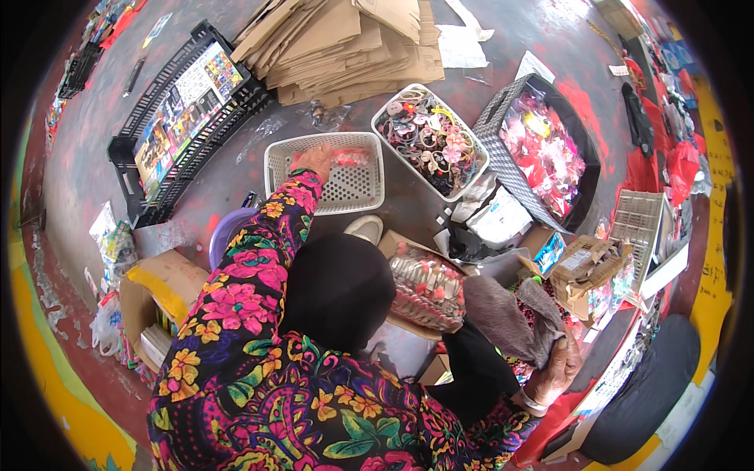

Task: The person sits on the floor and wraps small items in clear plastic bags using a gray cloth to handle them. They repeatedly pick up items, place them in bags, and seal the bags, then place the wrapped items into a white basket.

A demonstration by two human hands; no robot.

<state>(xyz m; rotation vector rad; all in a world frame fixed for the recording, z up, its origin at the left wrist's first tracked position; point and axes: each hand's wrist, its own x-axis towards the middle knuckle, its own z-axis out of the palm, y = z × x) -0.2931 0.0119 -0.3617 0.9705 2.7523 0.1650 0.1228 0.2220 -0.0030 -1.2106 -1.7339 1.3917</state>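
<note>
My left hand (314, 160) reaches into a white perforated plastic basket (325, 205). It rests on a clear packet of pink and white small items (351, 158), which shows at both sides of the hand; the fingertips are hidden. At lower right, my right hand (555, 366) pinches the edge of a grey plush cloth (500, 315). Between my black-clad knees sits an opened carton with a clear bag of rows of red and pale pieces (424, 285). My left knee (339, 291) hides part of the floor.
A white basket of hair ties (427, 141) and a woven bag of pink packets (548, 153) stand ahead right. Flattened cardboard (347, 50) is piled at the top. A black crate (182, 118), purple basin (227, 232) and open carton (159, 282) are left.
</note>
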